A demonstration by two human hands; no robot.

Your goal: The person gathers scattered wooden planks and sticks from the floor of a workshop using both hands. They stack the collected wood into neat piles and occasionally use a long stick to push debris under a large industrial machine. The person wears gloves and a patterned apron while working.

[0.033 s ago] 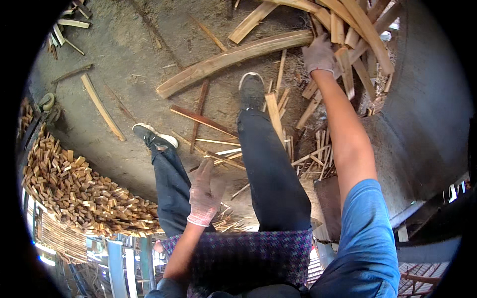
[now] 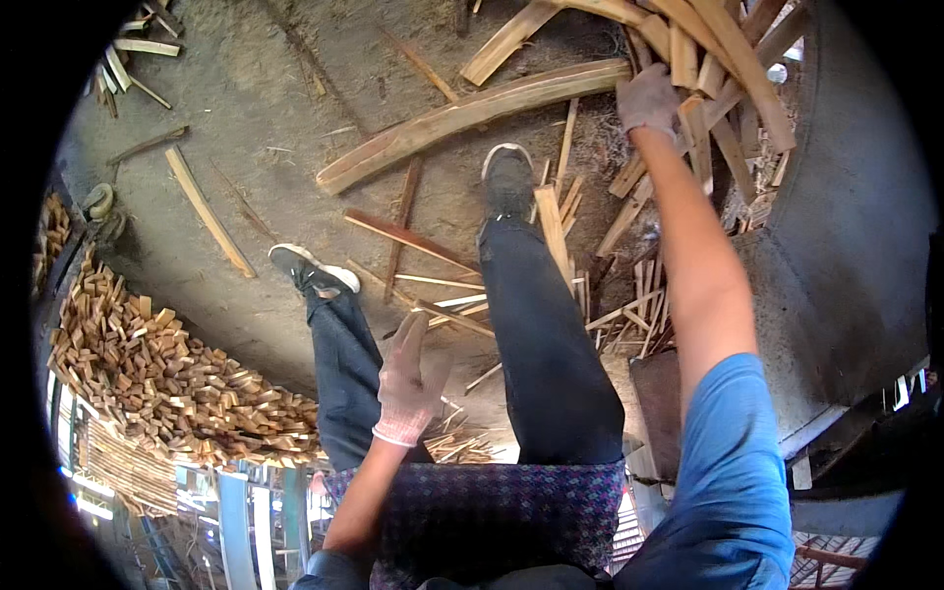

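My right hand [image 2: 649, 100], in a pale work glove, reaches out to the heap of wood pieces [image 2: 723, 59] at the far right. It lies against the right end of a long curved wooden beam [image 2: 462, 123] on the ground. Its fingertips are partly lost among the wood, so a grip on any piece cannot be made out. My left hand [image 2: 406, 388], gloved too, hovers over my left leg with fingers stretched out and nothing in it. The thumb side is slightly blurred.
A large bank of stacked short wood blocks [image 2: 167, 379] curves along the left. Thin offcuts [image 2: 644, 305] and dark slats [image 2: 403, 236] litter the ground around my feet. A single pale slat [image 2: 208, 211] lies left of them. On the right rises a dark metal panel [image 2: 846, 216].
The whole view has shifted slightly, with the ground and wood sitting a little farther right. Both hands keep nearly the same places and poses.
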